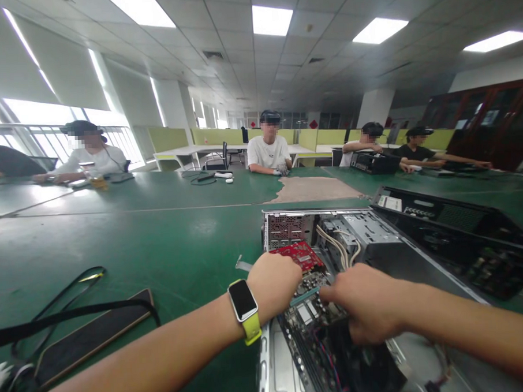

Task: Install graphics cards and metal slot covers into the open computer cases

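An open computer case point(354, 232) lies on its side on the green table point(159, 235), its motherboard point(310, 321) exposed. A red expansion card point(301, 254) stands in it near the rear grille. My left hand point(274, 285), with a yellow-strapped watch on the wrist, is curled over the near end of the red card. My right hand point(365, 304) reaches in from the right with fingers closed at the card's lower edge, above the motherboard. What its fingertips grip is hidden. Beige cables point(339, 244) run beside the card.
A black case side panel point(462, 233) leans to the right of the case. A dark pad with black straps point(85, 325) lies at the lower left. Several people sit along the far side of the table, one with another black case point(373, 162).
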`<action>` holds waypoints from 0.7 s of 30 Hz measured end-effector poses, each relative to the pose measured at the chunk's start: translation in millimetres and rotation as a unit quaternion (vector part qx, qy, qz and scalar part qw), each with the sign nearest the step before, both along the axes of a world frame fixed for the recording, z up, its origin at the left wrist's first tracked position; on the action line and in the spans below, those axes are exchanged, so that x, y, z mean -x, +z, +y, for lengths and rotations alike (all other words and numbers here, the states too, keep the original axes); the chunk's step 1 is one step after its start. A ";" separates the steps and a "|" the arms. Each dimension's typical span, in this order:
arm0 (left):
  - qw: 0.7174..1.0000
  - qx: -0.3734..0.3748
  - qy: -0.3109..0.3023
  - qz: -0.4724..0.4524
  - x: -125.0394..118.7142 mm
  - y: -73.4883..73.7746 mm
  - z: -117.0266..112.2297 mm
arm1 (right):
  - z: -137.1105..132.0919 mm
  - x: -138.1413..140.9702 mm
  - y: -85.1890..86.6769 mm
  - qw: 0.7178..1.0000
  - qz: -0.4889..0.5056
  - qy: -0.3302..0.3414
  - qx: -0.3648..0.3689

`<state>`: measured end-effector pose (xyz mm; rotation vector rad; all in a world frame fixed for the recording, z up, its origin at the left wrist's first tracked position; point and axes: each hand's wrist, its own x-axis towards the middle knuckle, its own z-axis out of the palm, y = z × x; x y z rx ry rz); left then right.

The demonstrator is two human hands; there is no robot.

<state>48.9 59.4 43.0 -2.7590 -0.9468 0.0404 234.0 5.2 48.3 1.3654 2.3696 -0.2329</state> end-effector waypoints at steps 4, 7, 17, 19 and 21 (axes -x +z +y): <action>1.000 -0.005 -0.007 -0.008 1.1 -1.3 0.1 | 1.4 -8.8 7.4 0.995 0.058 -0.009 0.077; 1.000 -0.006 -0.014 -0.020 1.8 -2.9 1.1 | -1.1 -17.0 -29.4 0.990 0.109 0.085 0.025; 0.999 -0.006 -0.024 -0.020 2.1 -3.6 2.4 | 6.6 -29.8 -68.5 0.970 0.143 0.193 0.030; 1.000 -0.002 -0.024 -0.017 1.6 -3.3 2.7 | 8.0 -28.2 -71.7 0.972 0.134 0.193 0.028; 1.000 0.003 -0.024 -0.018 1.3 -3.4 3.1 | 6.6 -26.7 -77.4 0.976 0.135 0.169 0.025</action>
